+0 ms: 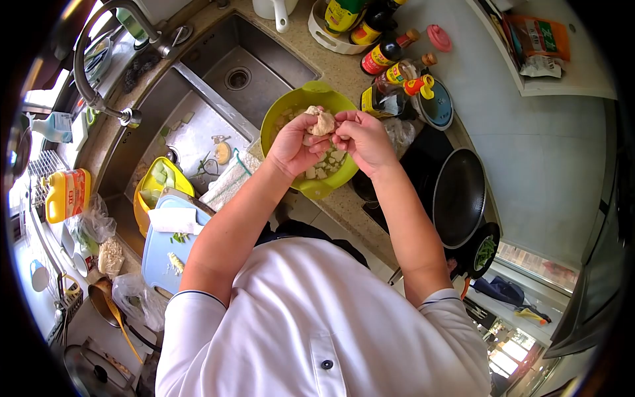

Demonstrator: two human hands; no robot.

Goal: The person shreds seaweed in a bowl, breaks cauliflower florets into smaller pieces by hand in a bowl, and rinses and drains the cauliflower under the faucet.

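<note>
Over a green basin, a pale beige, uneven clump that looks like mushroom sits in the fingers of my left hand. My right hand is closed, thumb and fingers pinching at the clump's right edge. Inside the basin lie several pale torn pieces, seemingly in water. My hands partly hide the basin's middle, so the exact grip of the right fingertips is hard to see.
To the left is a double sink with a tap. A yellow bowl and blue cutting board with a cleaver stand nearby. Sauce bottles line the back; a black wok sits at right.
</note>
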